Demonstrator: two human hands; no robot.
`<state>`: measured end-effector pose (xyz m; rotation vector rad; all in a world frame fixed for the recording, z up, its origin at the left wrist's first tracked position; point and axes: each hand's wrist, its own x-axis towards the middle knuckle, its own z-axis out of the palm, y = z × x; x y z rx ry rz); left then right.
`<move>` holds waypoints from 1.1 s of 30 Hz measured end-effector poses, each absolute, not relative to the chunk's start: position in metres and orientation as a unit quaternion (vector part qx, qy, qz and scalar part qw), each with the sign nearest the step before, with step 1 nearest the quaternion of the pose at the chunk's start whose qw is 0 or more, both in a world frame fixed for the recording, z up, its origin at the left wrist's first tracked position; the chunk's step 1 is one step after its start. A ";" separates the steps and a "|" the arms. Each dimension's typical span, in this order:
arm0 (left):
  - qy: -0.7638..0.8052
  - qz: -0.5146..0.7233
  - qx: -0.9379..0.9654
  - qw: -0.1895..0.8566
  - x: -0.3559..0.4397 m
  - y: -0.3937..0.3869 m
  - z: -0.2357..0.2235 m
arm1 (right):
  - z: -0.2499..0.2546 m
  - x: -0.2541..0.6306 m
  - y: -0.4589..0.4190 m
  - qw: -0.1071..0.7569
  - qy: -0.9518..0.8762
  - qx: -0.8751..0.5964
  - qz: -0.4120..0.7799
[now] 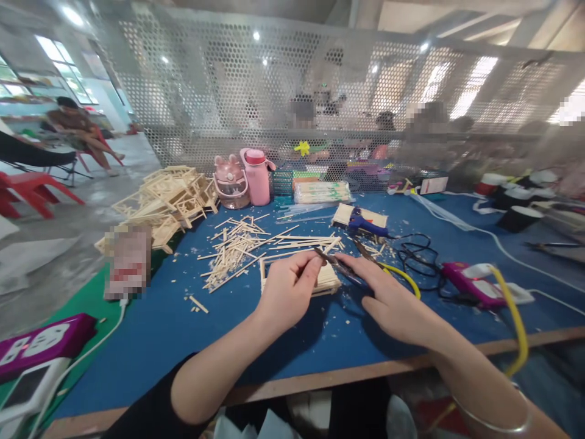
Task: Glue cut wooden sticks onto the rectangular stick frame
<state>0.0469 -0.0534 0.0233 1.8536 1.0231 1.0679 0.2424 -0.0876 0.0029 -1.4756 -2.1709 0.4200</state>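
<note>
My right hand [395, 299] is closed around a dark-jawed hand tool that looks like pliers [350, 271], its jaws pointing left. A yellow curved piece [404, 277] shows behind this hand; whether it belongs to the tool I cannot tell. My left hand [292, 283] pinches with thumb and forefinger right at the jaw tips; anything between those fingers is hidden. Just below and behind both hands lies a small frame of pale wooden sticks [326, 281], partly covered by my left hand. Loose wooden sticks [237, 247] are heaped beyond my left hand.
A blue glue gun [365, 224] rests on another stick piece [340, 213], its black cord running to a purple power strip [478, 286]. Stacked stick frames [171, 195], a pink bottle [257, 180] and a pink jug [231, 186] stand at back left. A perforated metal screen [205, 85] closes the table's back.
</note>
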 end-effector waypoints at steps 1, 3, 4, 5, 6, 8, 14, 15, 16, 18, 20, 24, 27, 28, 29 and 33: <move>0.401 0.417 0.725 0.374 0.047 -0.054 0.024 | 0.003 0.242 -0.088 0.240 -0.790 -0.544 0.150; 0.402 0.417 0.725 0.371 0.047 -0.054 0.023 | 0.004 0.241 -0.088 0.236 -0.784 -0.555 0.146; 0.404 0.416 0.725 0.371 0.048 -0.054 0.022 | 0.005 0.240 -0.087 0.233 -0.782 -0.559 0.146; 0.405 0.415 0.724 0.372 0.048 -0.054 0.022 | 0.007 0.239 -0.087 0.230 -0.782 -0.560 0.147; 0.406 0.415 0.723 0.375 0.048 -0.054 0.021 | 0.009 0.238 -0.086 0.229 -0.783 -0.558 0.151; 0.404 0.415 0.720 0.382 0.049 -0.054 0.019 | 0.014 0.236 -0.084 0.231 -0.790 -0.545 0.162; 0.373 0.421 0.734 0.380 0.050 -0.058 0.020 | 0.019 0.237 -0.079 0.233 -0.802 -0.524 0.167; 0.373 0.420 0.739 0.373 0.050 -0.058 0.021 | 0.019 0.238 -0.078 0.231 -0.803 -0.525 0.164; 0.380 0.419 0.741 0.361 0.051 -0.058 0.021 | 0.019 0.239 -0.077 0.230 -0.804 -0.524 0.162; 0.410 0.421 0.741 0.324 0.053 -0.055 0.021 | 0.018 0.239 -0.076 0.237 -0.804 -0.525 0.150; 0.438 0.423 0.739 0.289 0.056 -0.050 0.022 | 0.016 0.237 -0.075 0.248 -0.795 -0.538 0.130; 0.448 0.412 0.747 0.267 0.061 -0.042 0.027 | 0.009 0.233 -0.075 0.247 -0.761 -0.594 0.085; 0.463 0.393 0.750 0.260 0.064 -0.036 0.030 | 0.007 0.232 -0.074 0.231 -0.748 -0.621 0.028; 0.475 0.382 0.750 0.258 0.065 -0.032 0.031 | 0.008 0.231 -0.073 0.222 -0.741 -0.634 -0.005; 0.489 0.367 0.749 0.255 0.067 -0.029 0.031 | 0.009 0.231 -0.072 0.211 -0.730 -0.648 -0.043; 0.512 0.319 0.764 0.230 0.074 -0.012 0.031 | 0.016 0.235 -0.065 0.176 -0.706 -0.679 -0.096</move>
